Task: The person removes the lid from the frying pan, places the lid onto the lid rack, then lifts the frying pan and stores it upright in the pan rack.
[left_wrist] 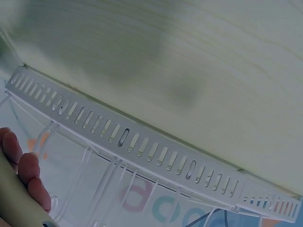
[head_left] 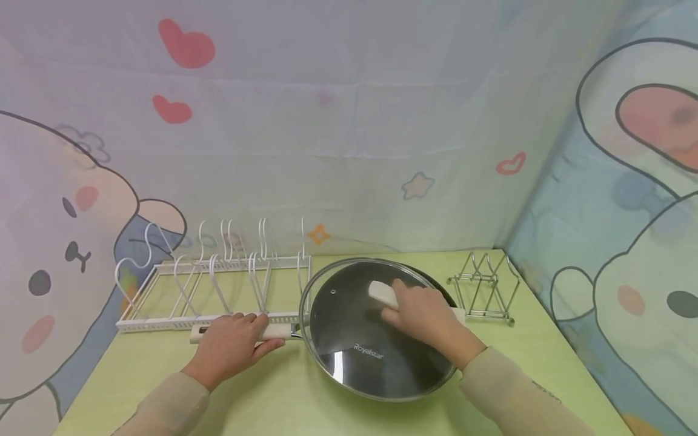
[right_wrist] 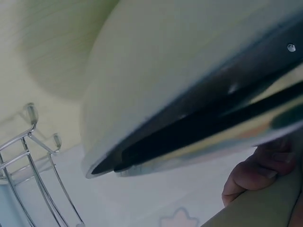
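Note:
In the head view my left hand (head_left: pixel 231 348) grips the cream handle (head_left: pixel 279 331) of a frying pan (right_wrist: pixel 137 80). The pan's pale outer side and dark inside show in the right wrist view. Over it lies a glass lid (head_left: pixel 349 327) with a metal rim, shifted a little left, so a dark strip of pan shows at the upper right. My right hand (head_left: pixel 425 315) holds the lid's cream handle (head_left: pixel 383 294). Left-hand fingers (left_wrist: pixel 29 175) curl round the pan handle in the left wrist view. Right-hand fingers (right_wrist: pixel 253 175) show at the lid's handle in the right wrist view.
A white rack (head_left: pixel 204 319) with several upright loops stands at the left, just behind the pan handle. A smaller chrome wire rack (head_left: pixel 485 313) stands at the right of the light green table (head_left: pixel 545 369). Printed curtains (head_left: pixel 349 181) hang behind and beside the table.

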Motion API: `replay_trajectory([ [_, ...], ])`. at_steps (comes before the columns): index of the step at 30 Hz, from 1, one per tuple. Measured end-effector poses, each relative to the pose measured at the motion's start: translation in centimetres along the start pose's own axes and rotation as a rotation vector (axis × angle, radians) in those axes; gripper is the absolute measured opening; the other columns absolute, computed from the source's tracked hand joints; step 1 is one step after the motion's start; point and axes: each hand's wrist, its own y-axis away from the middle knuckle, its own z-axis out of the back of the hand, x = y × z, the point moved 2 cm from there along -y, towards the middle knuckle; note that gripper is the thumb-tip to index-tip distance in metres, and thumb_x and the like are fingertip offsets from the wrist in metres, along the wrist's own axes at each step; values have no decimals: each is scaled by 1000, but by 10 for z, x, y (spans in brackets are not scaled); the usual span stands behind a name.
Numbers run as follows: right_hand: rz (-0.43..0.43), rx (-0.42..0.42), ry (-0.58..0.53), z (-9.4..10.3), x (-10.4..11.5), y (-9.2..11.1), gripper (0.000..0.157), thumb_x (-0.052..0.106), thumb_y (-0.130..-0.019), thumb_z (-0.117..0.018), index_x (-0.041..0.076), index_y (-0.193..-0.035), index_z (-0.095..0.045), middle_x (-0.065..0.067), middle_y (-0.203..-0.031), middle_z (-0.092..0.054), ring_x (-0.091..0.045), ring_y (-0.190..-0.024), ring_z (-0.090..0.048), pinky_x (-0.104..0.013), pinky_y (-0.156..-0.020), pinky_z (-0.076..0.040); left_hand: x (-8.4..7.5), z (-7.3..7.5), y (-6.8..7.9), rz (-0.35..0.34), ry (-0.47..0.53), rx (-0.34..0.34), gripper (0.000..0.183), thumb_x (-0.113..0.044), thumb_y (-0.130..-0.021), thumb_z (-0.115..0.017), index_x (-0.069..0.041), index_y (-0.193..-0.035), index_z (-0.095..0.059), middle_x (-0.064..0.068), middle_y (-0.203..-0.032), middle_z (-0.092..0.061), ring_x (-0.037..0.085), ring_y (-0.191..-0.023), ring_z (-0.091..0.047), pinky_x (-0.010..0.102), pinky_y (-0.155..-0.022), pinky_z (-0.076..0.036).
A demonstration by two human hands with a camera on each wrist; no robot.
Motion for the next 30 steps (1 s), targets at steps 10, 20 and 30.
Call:
replay_trajectory([
  [10, -161, 82, -290, 7, -8, -3, 33, 43, -87, -58, 13, -98, -52, -3, -68, -54, -18, -52, -49, -32, -47, -38, 0, -1, 1, 11, 7, -6, 53, -70, -84, -60, -18, -79, -52, -7, -58, -47, 14, -50, -48, 26, -44, -32],
  [20, -225, 133, -570, -2, -21, 0, 22, 37, -91, -55, 16, -93, -54, -3, -79, -57, -17, -62, -51, -32, -57, -43, -1, 0, 0, 12, -3, 2, 54, -70, -84, -60, -17, -79, -52, -7, -57, -46, 14, -50, -47, 26, -44, -32],
  [30, -349, 166, -819, -12, -24, 3, 25, 40, -94, -53, 16, -90, -59, -7, -79, -62, -20, -62, -54, -35, -55, -47, -1, 1, 1, 17, -3, 20, 54, -69, -84, -60, -16, -81, -52, -7, -58, -46, 15, -52, -48, 27, -46, -34],
])
